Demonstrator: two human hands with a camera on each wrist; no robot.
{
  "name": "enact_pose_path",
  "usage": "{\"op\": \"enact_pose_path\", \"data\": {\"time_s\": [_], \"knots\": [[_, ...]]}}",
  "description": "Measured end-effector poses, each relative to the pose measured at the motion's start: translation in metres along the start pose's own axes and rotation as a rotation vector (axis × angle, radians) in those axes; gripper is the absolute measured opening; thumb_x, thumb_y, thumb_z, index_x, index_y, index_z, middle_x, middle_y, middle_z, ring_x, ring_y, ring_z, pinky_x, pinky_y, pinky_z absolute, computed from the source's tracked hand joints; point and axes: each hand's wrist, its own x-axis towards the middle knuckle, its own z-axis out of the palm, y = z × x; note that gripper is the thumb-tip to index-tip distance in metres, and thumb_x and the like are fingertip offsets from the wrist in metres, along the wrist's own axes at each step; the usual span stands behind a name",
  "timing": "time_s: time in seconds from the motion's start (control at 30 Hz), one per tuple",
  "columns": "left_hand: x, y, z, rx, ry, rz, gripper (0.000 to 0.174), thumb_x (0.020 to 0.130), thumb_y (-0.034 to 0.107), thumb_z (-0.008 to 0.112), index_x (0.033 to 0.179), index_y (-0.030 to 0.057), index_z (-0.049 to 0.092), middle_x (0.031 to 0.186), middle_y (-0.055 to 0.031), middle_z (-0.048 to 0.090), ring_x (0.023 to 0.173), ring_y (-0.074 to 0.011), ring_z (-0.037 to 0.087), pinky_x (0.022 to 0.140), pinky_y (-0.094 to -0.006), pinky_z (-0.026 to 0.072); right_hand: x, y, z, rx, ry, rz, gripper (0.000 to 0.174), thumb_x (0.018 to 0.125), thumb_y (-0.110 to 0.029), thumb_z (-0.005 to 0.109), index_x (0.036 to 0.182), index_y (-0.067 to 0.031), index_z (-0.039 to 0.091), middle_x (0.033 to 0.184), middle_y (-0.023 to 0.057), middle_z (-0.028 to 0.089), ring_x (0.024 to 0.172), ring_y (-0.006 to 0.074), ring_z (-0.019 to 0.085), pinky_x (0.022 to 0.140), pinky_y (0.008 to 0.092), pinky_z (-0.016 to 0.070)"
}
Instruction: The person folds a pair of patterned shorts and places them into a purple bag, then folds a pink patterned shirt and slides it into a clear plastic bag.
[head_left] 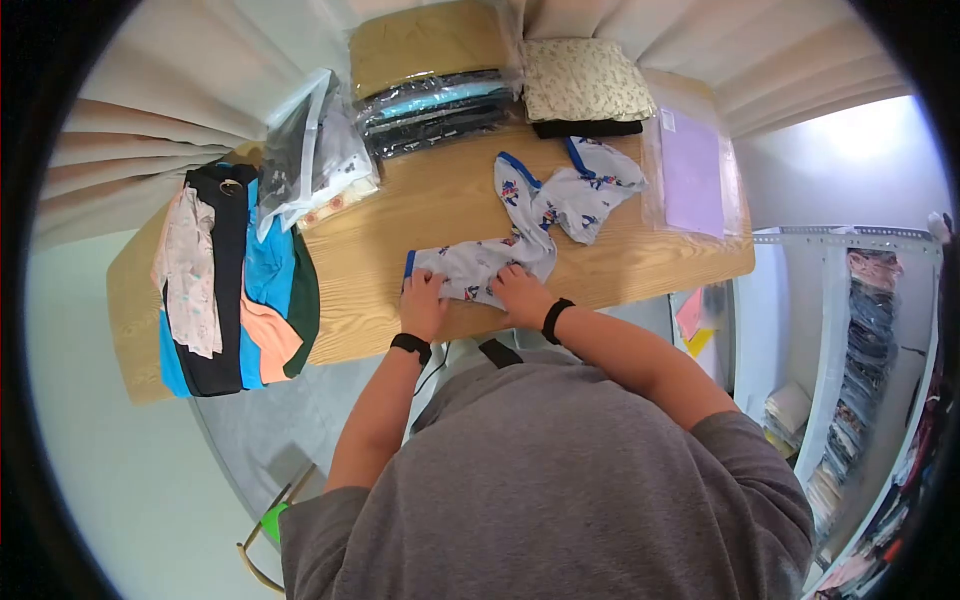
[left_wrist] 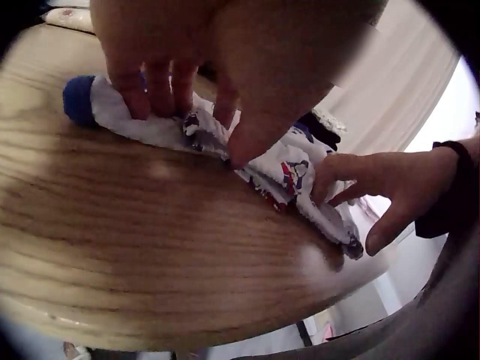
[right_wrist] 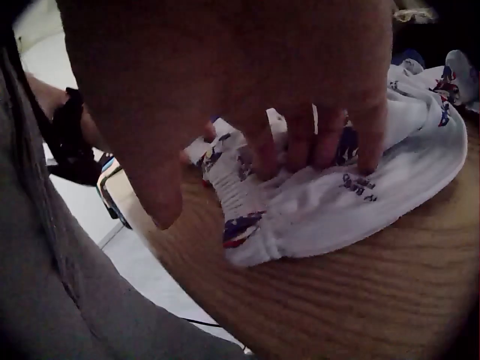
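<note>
A small white garment (head_left: 460,265) with coloured printed figures and blue trim lies spread on the wooden table, partly bunched. My left hand (head_left: 425,303) rests on its near left part, close to a blue-edged end. In the left wrist view, the fingers (left_wrist: 160,90) reach down onto the cloth and the thumb tip is at its near edge. With fingers extended, my right hand (head_left: 522,296) presses on the cloth beside a gathered elastic edge (right_wrist: 229,187), its thumb standing off the fabric. Beyond, more of the same printed cloth (head_left: 585,205) lies crumpled, with blue edges.
Folded clothes (head_left: 235,280) lie in layers at the table's left end. Along the back are a clear bag (head_left: 310,160), a bagged clothing stack (head_left: 430,80) and a folded floral cloth (head_left: 585,80). A lilac packet (head_left: 692,175) sits at right, near a shelf rack (head_left: 830,340).
</note>
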Motion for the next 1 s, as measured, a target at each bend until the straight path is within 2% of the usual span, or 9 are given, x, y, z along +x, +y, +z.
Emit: {"op": "enact_pose_path", "data": {"time_s": [0.17, 0.23, 0.3, 0.37, 0.6, 0.7, 0.77, 0.87, 1.0], "knots": [[0.002, -0.002, -0.009, 0.08, -0.079, 0.04, 0.023, 0.071, 0.014, 0.065, 0.093, 0.009, 0.061, 0.1, -0.01, 0.053, 0.096, -0.0299, 0.051, 0.078, -0.0403, 0.0453, 0.001, 0.009, 0.018, -0.095, 0.134, -0.024, 0.028, 0.073, -0.022, 0.062, 0.094, -0.0056, 0.057, 0.104, 0.0101, 0.053, 0.104, 0.033, 0.048, 0.079, 0.0438, 0.0462], [0.007, -0.01, -0.017, 0.07, -0.071, 0.057, 0.021, 0.072, 0.014, 0.064, 0.092, 0.0078, 0.062, 0.098, -0.0108, 0.055, 0.094, -0.0298, 0.053, 0.077, -0.0402, 0.0452, 0.001, 0.022, 0.0, 0.104, -0.09, 0.045, 0.024, 0.074, -0.018, 0.06, 0.093, -0.0033, 0.058, 0.092, 0.0156, 0.058, 0.092, 0.0351, 0.055, 0.079, 0.0433, 0.0468], [0.016, -0.009, -0.033, -0.162, -0.114, 0.01, 0.016, 0.078, 0.014, 0.061, 0.09, 0.0048, 0.062, 0.09, -0.0131, 0.058, 0.087, -0.0293, 0.056, 0.077, -0.0388, 0.045, -0.002, 0.035, -0.018, 0.218, -0.004, 0.029, 0.024, 0.074, -0.018, 0.06, 0.094, -0.0035, 0.058, 0.091, 0.0162, 0.06, 0.089, 0.0358, 0.056, 0.077, 0.0424, 0.0472], [0.027, 0.002, -0.06, -0.289, -0.029, 0.021, 0.015, 0.081, 0.016, 0.059, 0.089, 0.0035, 0.062, 0.086, -0.0132, 0.059, 0.084, -0.0278, 0.057, 0.076, -0.0378, 0.0449, -0.011, 0.036, -0.056, 0.427, 0.267, -0.005, 0.021, 0.076, -0.013, 0.054, 0.093, -0.0031, 0.061, 0.079, 0.0211, 0.061, 0.073, 0.0351, 0.06, 0.067, 0.0415, 0.0474], [0.062, 0.082, -0.215, -0.96, 0.127, 0.032, 0.033, 0.098, 0.033, 0.036, 0.077, 0.0074, 0.04, 0.064, -0.0015, 0.039, 0.067, -0.0158, 0.051, 0.069, -0.0297, 0.0418, -0.021, 0.007, -0.221, 0.791, 0.434, 0.024, 0.023, 0.078, -0.007, 0.05, 0.094, -0.0029, 0.065, 0.071, 0.0119, 0.063, 0.062, 0.0179, 0.058, 0.058, 0.0314, 0.0447], [0.06, 0.102, -0.233, -0.978, 0.093, 0.135, 0.043, 0.094, 0.047, 0.039, 0.093, 0.0042, 0.048, 0.086, -0.0062, 0.051, 0.087, -0.0167, 0.053, 0.081, -0.0311, 0.0411, -0.017, -0.01, -0.256, 0.931, 0.723, -0.191, 0.022, 0.077, -0.005, 0.046, 0.086, -0.0034, 0.066, 0.064, 0.0046, 0.059, 0.054, 0.0079, 0.047, 0.05, 0.0247, 0.0381], [0.053, 0.121, -0.237, -0.816, -0.04, 0.243, 0.065, 0.085, 0.059, 0.047, 0.119, 0.0039, 0.047, 0.114, -0.0083, 0.051, 0.11, -0.019, 0.047, 0.092, -0.0353, 0.0369, -0.018, -0.024, -0.275, 0.91, 0.7, -0.097, 0.021, 0.077, -0.006, 0.047, 0.085, -0.0031, 0.066, 0.064, 0.005, 0.059, 0.054, 0.0086, 0.048, 0.051, 0.0253, 0.0391], [0.048, 0.142, -0.209, -0.883, -0.176, 0.256, 0.069, 0.069, 0.029, 0.075, 0.126, 0.0045, 0.043, 0.12, -0.01, 0.052, 0.113, -0.0206, 0.048, 0.095, -0.0351, 0.0366, -0.015, -0.045, -0.293, 0.838, 0.737, -0.001, 0.02, 0.077, -0.008, 0.048, 0.084, -0.0027, 0.066, 0.063, 0.0073, 0.059, 0.057, 0.0108, 0.052, 0.053, 0.0272, 0.0419], [0.05, 0.153, -0.172, -0.894, 0.046, 0.066, 0.046, 0.079, 0.017, 0.068, 0.118, 0.0013, 0.05, 0.105, -0.0053, 0.058, 0.095, -0.0127, 0.053, 0.085, -0.0272, 0.0405, -0.015, -0.06, -0.308, 0.885, 0.797, 0.046, 0.02, 0.077, -0.004, 0.046, 0.081, -0.0035, 0.066, 0.06, -0.0005, 0.054, 0.053, 0.0053, 0.043, 0.048, 0.0234, 0.0327]]}}
